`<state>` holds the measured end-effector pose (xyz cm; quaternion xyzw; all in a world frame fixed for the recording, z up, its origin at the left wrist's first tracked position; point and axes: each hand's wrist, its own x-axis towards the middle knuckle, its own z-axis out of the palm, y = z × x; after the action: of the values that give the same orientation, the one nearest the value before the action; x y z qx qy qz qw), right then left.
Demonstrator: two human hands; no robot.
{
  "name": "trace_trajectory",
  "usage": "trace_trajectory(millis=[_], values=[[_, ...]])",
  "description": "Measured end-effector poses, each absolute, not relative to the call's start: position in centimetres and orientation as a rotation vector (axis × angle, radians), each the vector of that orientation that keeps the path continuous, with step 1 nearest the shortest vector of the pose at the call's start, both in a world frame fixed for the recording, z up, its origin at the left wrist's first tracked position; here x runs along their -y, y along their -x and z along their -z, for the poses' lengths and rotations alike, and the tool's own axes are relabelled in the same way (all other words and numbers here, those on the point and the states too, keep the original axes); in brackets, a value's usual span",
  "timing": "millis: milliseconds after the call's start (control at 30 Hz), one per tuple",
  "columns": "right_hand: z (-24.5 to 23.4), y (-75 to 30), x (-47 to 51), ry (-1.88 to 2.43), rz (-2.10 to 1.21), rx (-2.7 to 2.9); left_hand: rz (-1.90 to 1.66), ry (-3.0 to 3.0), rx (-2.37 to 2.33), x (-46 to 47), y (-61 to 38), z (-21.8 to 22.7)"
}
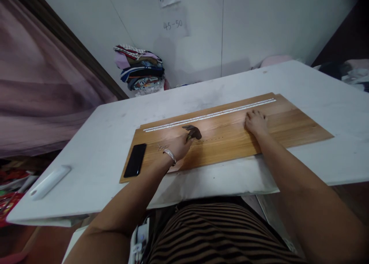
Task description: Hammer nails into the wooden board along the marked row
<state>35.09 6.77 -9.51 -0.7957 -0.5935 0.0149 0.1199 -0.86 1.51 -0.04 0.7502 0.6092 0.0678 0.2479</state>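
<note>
My left hand (179, 146) is closed round the handle of a claw hammer (195, 132), whose dark head is just above the wooden board (230, 148). A row of small dark dots (216, 138) runs rightward from the hammer head along the board; whether they are nail heads or holes I cannot tell. Several thin nails (162, 147) lie loose on the wood beside my left wrist. Farther right, my right hand (256, 122) rests on the board, fingers slightly bent and apart, holding nothing visible.
Two long pale strips (213, 115) lie along the board's far side. A black phone (135, 160) sits on its left end. On the white table (95, 141) is a white elongated object (50, 182). Folded clothes (141, 68) are stacked against the wall beyond.
</note>
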Motion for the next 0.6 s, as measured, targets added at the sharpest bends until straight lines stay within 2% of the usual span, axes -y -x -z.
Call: trace_trajectory(millis=[600], values=[[9.84, -35.28, -6.93, 2.311, -0.036, 1.721, -0.164, -2.046, -1.656, -1.37, 0.85, 0.16]])
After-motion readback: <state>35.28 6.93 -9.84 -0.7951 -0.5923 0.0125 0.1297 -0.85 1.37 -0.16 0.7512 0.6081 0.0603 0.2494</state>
